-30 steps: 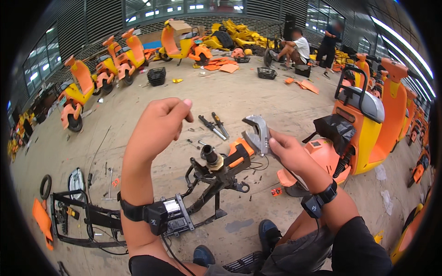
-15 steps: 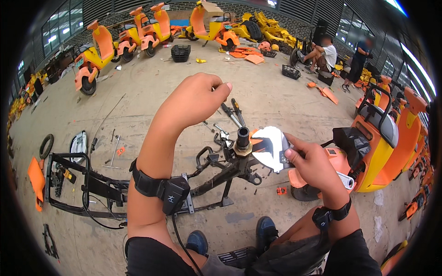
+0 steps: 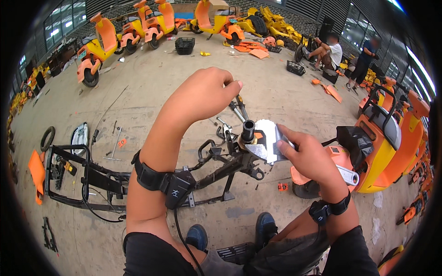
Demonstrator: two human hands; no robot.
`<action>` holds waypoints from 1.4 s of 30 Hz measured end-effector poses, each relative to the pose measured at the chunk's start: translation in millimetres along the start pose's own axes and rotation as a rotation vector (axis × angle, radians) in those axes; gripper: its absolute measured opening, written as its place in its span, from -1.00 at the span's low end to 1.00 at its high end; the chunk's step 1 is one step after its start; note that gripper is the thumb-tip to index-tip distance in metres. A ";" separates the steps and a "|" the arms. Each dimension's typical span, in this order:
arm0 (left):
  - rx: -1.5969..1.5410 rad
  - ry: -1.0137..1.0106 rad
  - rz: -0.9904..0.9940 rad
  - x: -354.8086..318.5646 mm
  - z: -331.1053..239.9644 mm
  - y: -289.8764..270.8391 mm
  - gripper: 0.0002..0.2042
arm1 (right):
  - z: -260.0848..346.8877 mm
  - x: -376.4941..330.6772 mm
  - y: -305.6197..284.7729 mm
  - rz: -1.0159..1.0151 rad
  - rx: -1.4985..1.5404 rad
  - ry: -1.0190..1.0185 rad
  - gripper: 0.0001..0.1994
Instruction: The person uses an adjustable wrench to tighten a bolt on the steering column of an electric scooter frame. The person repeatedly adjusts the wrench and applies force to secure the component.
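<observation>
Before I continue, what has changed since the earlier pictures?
The adjustable wrench, still in the right hand, has moved left to the steering tube of the scooter frame; whether its jaws touch is unclear. Nothing was visibly grasped or released. The left hand stays raised; the frame hasn't visibly moved.

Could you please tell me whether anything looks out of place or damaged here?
Yes: by the left end of the black frame, a black tyre and an orange panel lie loose on the floor. They look odd because neither appears mounted, unlike those on the standing scooters.
</observation>
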State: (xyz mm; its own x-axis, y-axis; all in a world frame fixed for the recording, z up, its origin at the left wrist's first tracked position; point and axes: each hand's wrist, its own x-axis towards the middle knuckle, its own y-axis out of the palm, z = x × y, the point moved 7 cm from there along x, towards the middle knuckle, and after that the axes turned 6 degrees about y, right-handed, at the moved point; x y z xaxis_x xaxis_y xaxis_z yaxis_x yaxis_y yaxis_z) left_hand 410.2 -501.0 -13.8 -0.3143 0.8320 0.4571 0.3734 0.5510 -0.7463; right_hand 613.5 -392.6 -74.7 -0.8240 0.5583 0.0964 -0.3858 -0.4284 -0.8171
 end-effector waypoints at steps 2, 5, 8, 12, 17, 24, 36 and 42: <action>-0.007 -0.029 0.027 -2.2 -0.7 5.5 -0.59 | 5.4 -2.0 -1.9 -0.005 -0.061 0.021 -0.54; -0.017 -0.045 0.085 -2.0 -4.7 11.7 -0.59 | 8.2 -3.3 -2.3 -0.036 -0.122 0.007 -0.54; -0.006 -0.007 0.094 -1.7 -7.1 16.2 -0.59 | 6.4 -1.6 -2.1 -0.021 -0.122 0.040 -0.52; 0.038 0.029 0.071 0.7 -6.7 23.9 -0.64 | 9.4 2.3 1.4 0.018 -0.071 0.106 -0.47; 0.008 0.069 -0.034 -6.0 -21.7 19.3 -0.66 | 6.2 8.1 5.3 0.036 -0.089 0.127 -0.45; -0.033 0.163 -0.044 -17.8 -42.2 21.1 -0.72 | -6.4 5.8 11.2 0.095 -0.023 0.032 -0.55; -0.423 0.115 -0.012 -42.5 -95.0 77.6 -0.64 | -21.2 9.3 3.1 0.033 -0.029 -0.120 -0.59; -1.027 -0.324 0.901 -127.1 -137.3 241.4 -0.72 | 3.5 18.7 2.9 0.241 -0.311 -0.047 -0.43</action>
State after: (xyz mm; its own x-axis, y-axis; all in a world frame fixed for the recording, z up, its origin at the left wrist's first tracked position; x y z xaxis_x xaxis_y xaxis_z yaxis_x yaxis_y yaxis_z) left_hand 660.1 -465.0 -185.6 0.2394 0.9461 -0.2181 0.9705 -0.2394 0.0269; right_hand 595.5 -385.9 -73.3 -0.8964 0.4320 -0.0997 -0.0404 -0.3036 -0.9519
